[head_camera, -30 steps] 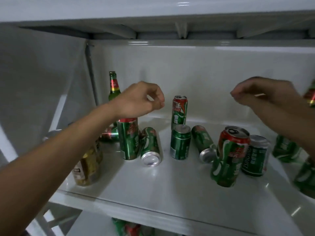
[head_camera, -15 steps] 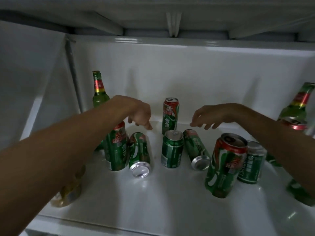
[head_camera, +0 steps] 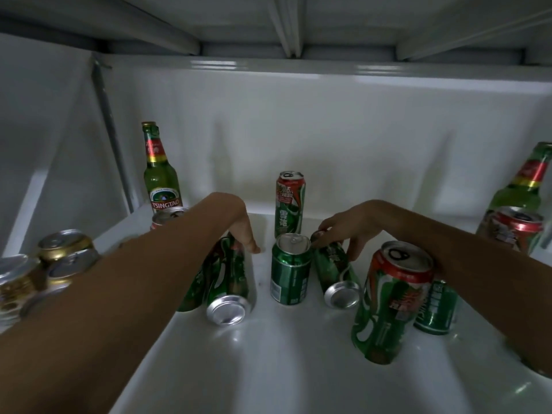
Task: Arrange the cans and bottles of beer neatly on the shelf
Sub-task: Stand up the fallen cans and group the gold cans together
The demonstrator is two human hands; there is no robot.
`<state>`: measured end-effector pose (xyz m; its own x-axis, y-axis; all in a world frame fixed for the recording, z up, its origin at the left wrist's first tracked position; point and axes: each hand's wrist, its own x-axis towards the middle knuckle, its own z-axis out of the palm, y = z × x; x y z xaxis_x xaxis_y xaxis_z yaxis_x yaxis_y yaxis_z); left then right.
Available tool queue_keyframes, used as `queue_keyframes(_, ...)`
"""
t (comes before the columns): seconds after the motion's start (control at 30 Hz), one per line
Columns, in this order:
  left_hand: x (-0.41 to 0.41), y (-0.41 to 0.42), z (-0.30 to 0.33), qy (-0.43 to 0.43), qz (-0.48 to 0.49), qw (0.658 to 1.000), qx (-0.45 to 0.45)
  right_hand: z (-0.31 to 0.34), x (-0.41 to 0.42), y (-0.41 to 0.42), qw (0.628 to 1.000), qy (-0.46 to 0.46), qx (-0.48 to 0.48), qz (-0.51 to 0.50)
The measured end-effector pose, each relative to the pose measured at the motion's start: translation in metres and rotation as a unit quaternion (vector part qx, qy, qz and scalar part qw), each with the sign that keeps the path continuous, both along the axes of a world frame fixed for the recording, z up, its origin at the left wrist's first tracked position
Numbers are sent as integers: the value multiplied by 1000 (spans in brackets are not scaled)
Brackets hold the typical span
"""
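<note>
A second ago our hands hung in the air above the cans, loosely curled and holding nothing; now both have dropped onto the white shelf (head_camera: 268, 369) and each has landed on a can lying on its side. Our left hand (head_camera: 242, 231) curls over the far end of the left fallen can (head_camera: 228, 282), whose silver bottom points toward us; the fingers wrap down over it, though we cannot tell how firmly they grip, since the wrist hides most of them. Our right hand (head_camera: 352, 227) has its fingers spread narrowly around the far end of the right fallen can (head_camera: 334, 270), thumb on one side and fingers on the other, touching it but not yet lifting it. Between the two hands a short green can (head_camera: 289, 273) stands upright, and behind it a tall can (head_camera: 289, 204) stands near the back wall. A big red-topped can (head_camera: 388, 303) stands just under our right forearm, so we judge that arm could knock it as it rises. A green bottle (head_camera: 161, 174) stands at the back left and another bottle (head_camera: 522, 186) at the far right edge. The shift from hovering to contact suggests we are starting the real work: setting both fallen cans upright. Nearly everything remains scattered, so the arranging has barely begun.
</note>
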<state>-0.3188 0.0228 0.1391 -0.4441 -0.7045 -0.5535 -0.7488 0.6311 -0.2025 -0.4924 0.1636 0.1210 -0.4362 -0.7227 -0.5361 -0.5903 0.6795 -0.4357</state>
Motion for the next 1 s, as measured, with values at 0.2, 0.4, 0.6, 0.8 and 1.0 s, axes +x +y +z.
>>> queue_keyframes(0.2, -7, 2, -21, 34, -10, 993, -108, -7, -1, -3, 999, 2, -46, -6)
queue_keyframes(0.4, 0, 13, -12, 150, 66, 984, 68, 8, -6, 12, 993, -11, -116, -31)
queue_keyframes(0.6, 34, 23, 25, 392, 12, 918, 60, 33, -7, 39, 974, 22, -221, -41)
queue_keyframes(0.8, 54, 24, 23, 505, -69, 860, 20, 32, 6, 64, 940, 134, -310, -50)
queue_keyframes(1.0, 51, 22, 15, 533, -58, 841, 73, 15, 5, 69, 908, 170, -380, -39)
